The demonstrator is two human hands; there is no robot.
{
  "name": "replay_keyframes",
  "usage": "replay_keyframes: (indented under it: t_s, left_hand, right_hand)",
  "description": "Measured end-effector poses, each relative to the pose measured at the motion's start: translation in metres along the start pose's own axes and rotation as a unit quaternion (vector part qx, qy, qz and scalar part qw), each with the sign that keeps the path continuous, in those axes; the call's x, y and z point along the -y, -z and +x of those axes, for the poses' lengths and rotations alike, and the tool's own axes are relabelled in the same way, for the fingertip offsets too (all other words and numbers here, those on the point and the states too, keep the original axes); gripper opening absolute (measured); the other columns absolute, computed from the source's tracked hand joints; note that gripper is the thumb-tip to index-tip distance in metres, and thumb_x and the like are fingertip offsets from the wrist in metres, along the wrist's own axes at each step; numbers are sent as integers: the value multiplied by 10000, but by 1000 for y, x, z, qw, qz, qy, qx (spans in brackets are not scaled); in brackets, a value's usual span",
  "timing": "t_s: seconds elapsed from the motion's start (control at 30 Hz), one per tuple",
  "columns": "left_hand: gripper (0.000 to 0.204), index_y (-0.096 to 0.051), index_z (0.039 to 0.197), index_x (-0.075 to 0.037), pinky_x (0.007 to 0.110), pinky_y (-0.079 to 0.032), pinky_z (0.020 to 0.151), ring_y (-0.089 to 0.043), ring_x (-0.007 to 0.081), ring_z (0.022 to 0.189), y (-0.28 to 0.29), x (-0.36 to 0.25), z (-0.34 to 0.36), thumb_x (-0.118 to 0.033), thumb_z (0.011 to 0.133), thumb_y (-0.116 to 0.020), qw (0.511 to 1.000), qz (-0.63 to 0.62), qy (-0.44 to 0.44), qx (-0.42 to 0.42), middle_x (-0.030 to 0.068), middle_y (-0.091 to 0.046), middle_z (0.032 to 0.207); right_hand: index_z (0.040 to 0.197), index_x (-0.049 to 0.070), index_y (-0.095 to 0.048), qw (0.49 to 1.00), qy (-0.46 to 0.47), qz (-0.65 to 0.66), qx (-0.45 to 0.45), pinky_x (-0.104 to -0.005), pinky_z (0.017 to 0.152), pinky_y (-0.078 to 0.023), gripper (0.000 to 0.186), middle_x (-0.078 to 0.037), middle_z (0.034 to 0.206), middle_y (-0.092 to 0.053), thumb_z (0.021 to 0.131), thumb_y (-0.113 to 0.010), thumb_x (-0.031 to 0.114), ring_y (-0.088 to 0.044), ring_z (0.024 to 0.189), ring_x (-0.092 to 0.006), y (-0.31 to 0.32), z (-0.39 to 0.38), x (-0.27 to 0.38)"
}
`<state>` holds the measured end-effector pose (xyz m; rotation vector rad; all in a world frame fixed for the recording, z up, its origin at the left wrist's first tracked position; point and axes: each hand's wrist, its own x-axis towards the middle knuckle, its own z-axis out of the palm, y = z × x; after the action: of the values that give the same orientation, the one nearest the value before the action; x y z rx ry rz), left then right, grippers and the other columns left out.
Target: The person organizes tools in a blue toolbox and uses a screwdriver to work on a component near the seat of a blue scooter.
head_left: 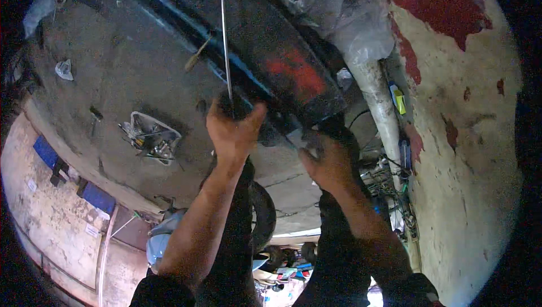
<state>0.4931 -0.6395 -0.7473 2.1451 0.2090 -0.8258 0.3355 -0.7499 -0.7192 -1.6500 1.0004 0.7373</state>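
Observation:
A long dark metal-looking piece [186, 41] with blue streaks slants from the upper left toward my hands, beside a dark board [248, 19] with a red patch. My left hand [234, 135] curls at its near end, fingers and thumb bent round something dark that I cannot make out. A thin pale rod [226, 41] runs down from the top edge into the gap between that thumb and the fingers. At the near corner of the board is my right hand [326, 163], somewhat smeared, its fingertips lost against dark parts. Further up lies a slim tool with a wooden-looking handle [195, 61].
On the grey floor [113, 86] to the left sits a tray of small metal parts [152, 143]. A white pipe [379, 103] and clear plastic sheeting [350, 7] are at the right, by a stained wall [463, 137]. A tyre [262, 216] stands near my legs.

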Motion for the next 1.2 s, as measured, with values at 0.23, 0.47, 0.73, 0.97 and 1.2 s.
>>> replay_keyframes:
  t_s: [0.23,0.47,0.73,0.97,1.2]
  left_hand:
    - [256,-582,841,10,278,-447,638,-553,139,697,-4,1,3,-114,657,-710,999,26,-3,46,65,-622,774]
    - [220,-609,817,11,282,-442,625,-554,146,672,1,-2,1,-133,682,-705,991,128,-26,34,76,-635,745]
    - [190,-617,817,3,263,-424,610,-519,124,634,3,-6,1,-137,722,-703,984,176,-20,18,44,-613,706]
    - [242,-607,778,1,305,-425,596,-519,142,614,0,-8,4,-191,710,-736,980,188,-40,45,55,-624,699]
    - [230,-598,812,21,307,-450,625,-570,168,661,2,-3,7,-150,712,-715,957,272,-80,63,71,-633,737]
  right_hand:
    - [1269,29,-427,966,-57,116,223,-350,694,-491,627,-136,863,-653,751,-682,271,-631,770,-244,1,16,-11]
    - [1323,47,-330,951,53,106,285,-383,654,-494,725,-173,831,-649,754,-690,314,-638,738,-282,-5,19,-12]
    - [1296,-32,-318,960,143,33,238,-399,683,-495,688,-177,767,-638,753,-668,205,-634,712,-310,-8,16,-16]
    - [1212,-18,-436,968,136,19,211,-403,721,-497,554,-187,801,-636,757,-645,218,-634,758,-315,-5,19,-18]
    - [1029,10,-589,990,113,28,86,-394,716,-500,351,-184,848,-633,764,-642,234,-629,760,-317,36,20,-22]
